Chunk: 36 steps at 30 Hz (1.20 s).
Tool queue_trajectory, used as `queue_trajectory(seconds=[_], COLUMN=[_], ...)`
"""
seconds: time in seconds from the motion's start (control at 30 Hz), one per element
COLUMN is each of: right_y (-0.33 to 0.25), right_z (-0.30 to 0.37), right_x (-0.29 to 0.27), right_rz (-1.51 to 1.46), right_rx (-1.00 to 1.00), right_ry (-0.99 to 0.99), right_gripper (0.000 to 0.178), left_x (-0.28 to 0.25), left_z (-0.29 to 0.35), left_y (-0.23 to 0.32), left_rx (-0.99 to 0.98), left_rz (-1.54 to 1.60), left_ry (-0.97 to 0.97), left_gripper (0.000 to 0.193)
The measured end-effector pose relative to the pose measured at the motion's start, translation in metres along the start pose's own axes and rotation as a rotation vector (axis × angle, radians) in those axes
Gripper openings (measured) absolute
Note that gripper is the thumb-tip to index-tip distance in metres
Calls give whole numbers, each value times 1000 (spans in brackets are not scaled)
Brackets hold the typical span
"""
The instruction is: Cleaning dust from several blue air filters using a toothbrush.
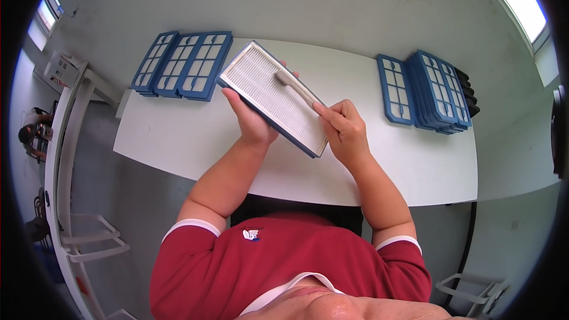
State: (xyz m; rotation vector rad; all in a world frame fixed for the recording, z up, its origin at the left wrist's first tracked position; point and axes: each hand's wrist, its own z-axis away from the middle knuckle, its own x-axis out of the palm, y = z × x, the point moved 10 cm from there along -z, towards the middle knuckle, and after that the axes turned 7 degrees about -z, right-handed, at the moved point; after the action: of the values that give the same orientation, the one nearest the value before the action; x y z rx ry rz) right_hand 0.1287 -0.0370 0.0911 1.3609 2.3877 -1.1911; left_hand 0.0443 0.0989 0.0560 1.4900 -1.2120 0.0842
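The white, blue-edged rectangular filter [272,101] is showing a finely ridged, paper-like pleated face. The slim beige brush [298,89] is looking like plastic. The blue grid-fronted filters [178,64] are displaying smooth plastic-looking frames. The white desk [302,181] is looking smooth; the red shirt [284,255] is showing matt cloth.

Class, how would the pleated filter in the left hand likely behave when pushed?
The filter is probably stiff: its blue frame looks straight in the left hand. Its fine pleats may dent easily. Flat-sided, it likely won't roll.
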Motion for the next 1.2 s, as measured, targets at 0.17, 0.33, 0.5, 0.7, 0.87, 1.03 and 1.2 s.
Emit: queue_trajectory(seconds=[0.17,0.33,0.5,0.7,0.87,1.03,1.2], right_y=[-17,-25,-18,-8,-12,0,4], right_z=[3,7,5,-8,-4,5,6], right_x=[10,14,12,4,12,-14,-4], right_rz=[-84,-178,-166,-19,-9,80,34], right_rx=[-36,-48,-34,-46,-53,-37,15], right_ry=[-69,-125,-106,-28,-13,39,34], right_gripper=[33,34,34,32,36,32,27], left_x=[-7,-15,-15,-11,-22,3,1], left_z=[-1,-2,-7,-14,-5,-5,2], left_y=[5,10,11,14,19,-12,0], left_rx=[5,28,34,48,73,12,41], left_rz=[-27,-48,-47,-22,28,133,110], left_ry=[55,124,127,89,67,-66,-113], left_gripper=[88,87,88,89,95,97,96])
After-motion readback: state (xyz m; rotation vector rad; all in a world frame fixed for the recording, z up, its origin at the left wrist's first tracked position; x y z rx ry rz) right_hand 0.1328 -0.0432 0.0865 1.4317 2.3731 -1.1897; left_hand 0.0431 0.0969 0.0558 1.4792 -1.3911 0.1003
